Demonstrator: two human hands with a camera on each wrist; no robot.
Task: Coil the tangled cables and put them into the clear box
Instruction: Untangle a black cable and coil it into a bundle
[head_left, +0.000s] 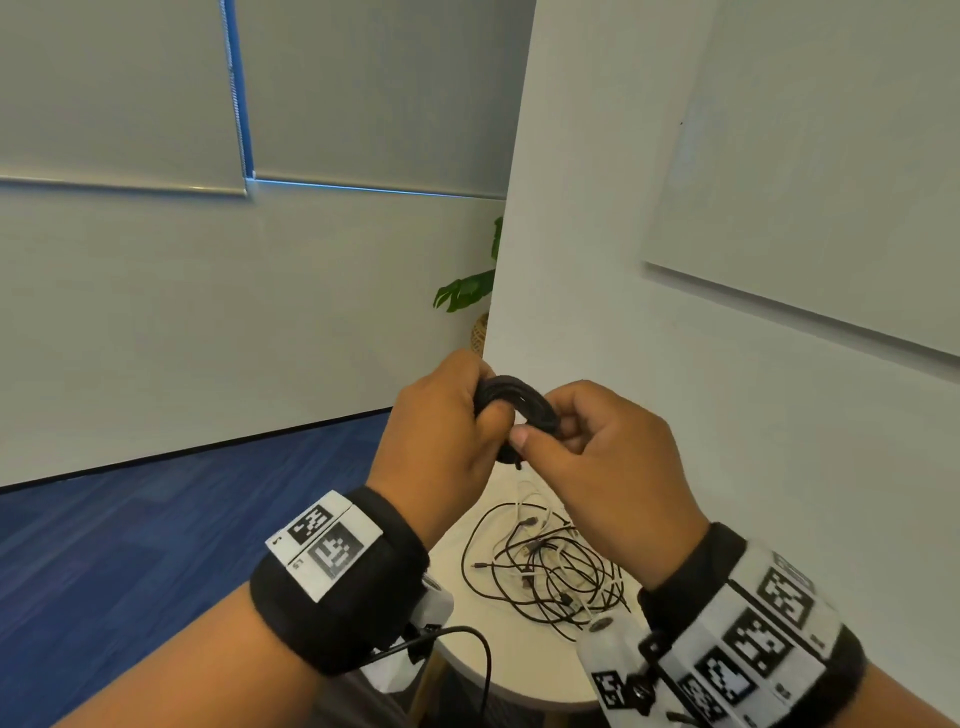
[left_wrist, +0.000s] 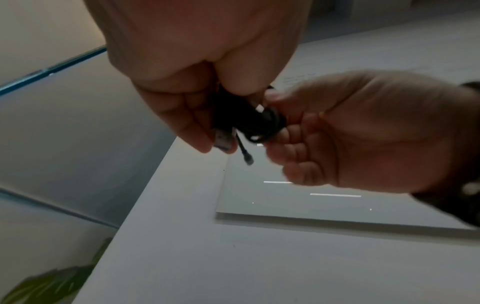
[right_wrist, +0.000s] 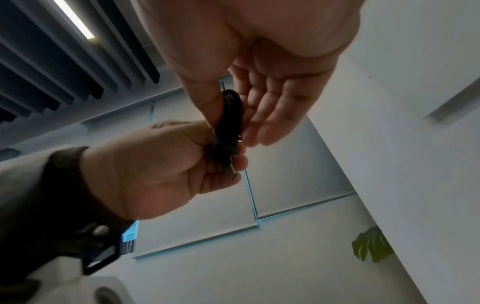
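Note:
I hold a black cable wound into a small coil (head_left: 511, 402) in the air above a round white table (head_left: 467, 623). My left hand (head_left: 483, 408) grips the coil's left side with curled fingers. My right hand (head_left: 543, 431) pinches its right side between thumb and fingers. In the left wrist view the coil (left_wrist: 259, 121) has a USB plug (left_wrist: 223, 140) by my left fingers and a small plug end (left_wrist: 248, 159) dangling. On the table lies a tangle of black and white cables (head_left: 545, 566). No clear box is in view.
A white wall corner (head_left: 511, 260) stands just behind the table, with a pale board (head_left: 831, 182) on its right face. A green plant (head_left: 467, 291) peeks from behind the corner. Blue carpet (head_left: 156, 545) spreads to the left. A thin black wire (head_left: 480, 644) hangs from my left wrist.

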